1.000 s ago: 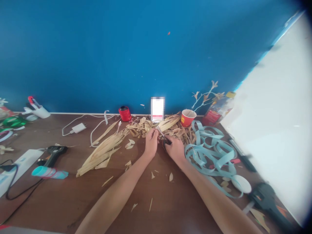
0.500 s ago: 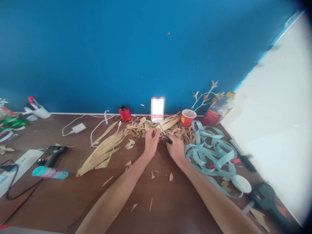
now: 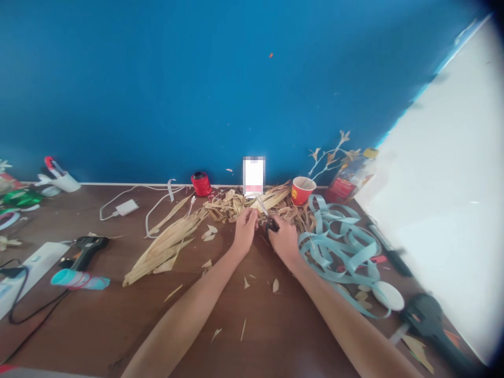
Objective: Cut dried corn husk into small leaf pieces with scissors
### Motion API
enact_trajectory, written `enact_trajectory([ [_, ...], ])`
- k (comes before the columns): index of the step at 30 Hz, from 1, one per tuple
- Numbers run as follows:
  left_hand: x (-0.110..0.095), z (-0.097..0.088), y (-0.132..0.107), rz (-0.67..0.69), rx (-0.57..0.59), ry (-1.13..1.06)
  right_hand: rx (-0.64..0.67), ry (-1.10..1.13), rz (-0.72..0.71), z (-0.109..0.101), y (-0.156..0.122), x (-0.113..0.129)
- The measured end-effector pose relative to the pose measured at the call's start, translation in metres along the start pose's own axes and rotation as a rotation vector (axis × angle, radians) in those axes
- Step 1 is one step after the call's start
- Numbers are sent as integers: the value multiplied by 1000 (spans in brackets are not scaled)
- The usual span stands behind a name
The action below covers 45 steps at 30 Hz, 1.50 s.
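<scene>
My right hand (image 3: 284,239) is closed round the black handles of a pair of scissors (image 3: 263,206), whose metal blades point up and to the left. Close beside the blades, my left hand (image 3: 246,228) pinches a small pale piece of dried corn husk (image 3: 256,208), mostly hidden by the fingers. Behind both hands spreads a heap of husk scraps (image 3: 226,205). A bundle of long dried husks (image 3: 163,252) lies to the left on the brown table (image 3: 275,331), and cut petal-shaped pieces (image 3: 275,285) are scattered nearer me.
A red paper cup (image 3: 302,193), a red roll (image 3: 201,185) and a blurred-out white screen (image 3: 254,176) stand along the blue wall. Tangled light-blue ribbon (image 3: 334,252) covers the right side. Glue guns (image 3: 427,320) and a power strip (image 3: 33,273) lie at the sides.
The scissor blades look slightly farther apart than before. Both hands keep nearly the same place, and the whole view has shifted slightly.
</scene>
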State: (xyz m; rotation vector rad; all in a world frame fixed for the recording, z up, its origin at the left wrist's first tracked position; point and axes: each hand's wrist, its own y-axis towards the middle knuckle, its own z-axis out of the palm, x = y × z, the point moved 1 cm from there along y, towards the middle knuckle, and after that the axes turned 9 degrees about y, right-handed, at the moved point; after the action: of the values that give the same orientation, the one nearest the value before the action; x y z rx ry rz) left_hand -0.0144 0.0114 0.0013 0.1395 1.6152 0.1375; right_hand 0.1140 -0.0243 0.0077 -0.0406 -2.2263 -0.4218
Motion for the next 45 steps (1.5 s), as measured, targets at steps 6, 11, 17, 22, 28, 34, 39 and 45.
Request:
enact_trajectory([
  [6, 4, 3, 1, -56, 39, -2, -142, 136, 29, -3, 0, 0],
  [11, 3, 4, -1, -42, 117, 17, -264, 364, 39, -5, -1, 4],
  [17, 1, 6, -3, -31, 157, 117, -220, 383, -37, -2, -1, -2],
  [22, 5, 6, -3, -18, 167, 100, -187, 364, -44, -1, -1, -5],
  [28, 4, 6, -1, -41, 123, -19, -178, 381, -10, 1, 1, -3],
  [34, 5, 2, 0, -53, -12, -77, 10, 194, -1, 3, 3, -4],
  [39, 9, 3, 1, -66, -34, -84, 87, 8, -15, 2, 1, 3],
  [45, 11, 3, 3, -82, -51, -134, 111, -38, -5, 0, 0, 9],
])
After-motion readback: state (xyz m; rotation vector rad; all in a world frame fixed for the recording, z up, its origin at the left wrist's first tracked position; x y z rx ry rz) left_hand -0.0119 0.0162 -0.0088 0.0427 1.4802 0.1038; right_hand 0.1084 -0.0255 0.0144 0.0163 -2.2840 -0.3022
